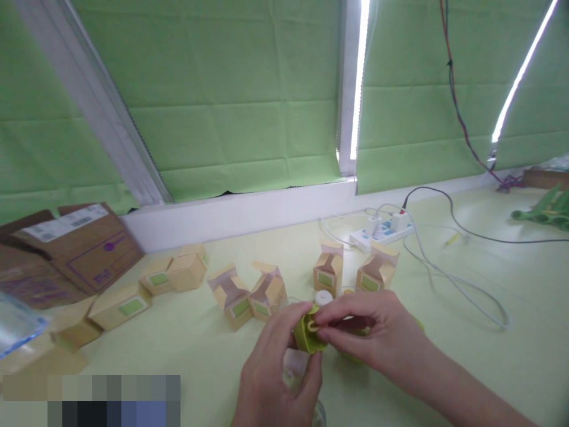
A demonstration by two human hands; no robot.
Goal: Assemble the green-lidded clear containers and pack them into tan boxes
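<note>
My left hand [271, 370] and my right hand [364, 335] meet low in the middle of the view, both pinching a small green plastic piece [306, 335] with a pale ring on it. Just behind the hands stands a small white cap or bottle top [323, 296]. Open yellow cartons [329, 270] [377, 268] stand beyond my right hand; another pair [246, 295] leans ahead of my left hand. Something green lies partly hidden under my right hand.
Closed yellow cartons [122, 305] [186, 270] lie at the left, next to a brown cardboard box [66, 249]. A white power strip [382, 231] with grey and black cables sits at the back right. Green parts [546, 212] lie far right. A green curtain hangs behind.
</note>
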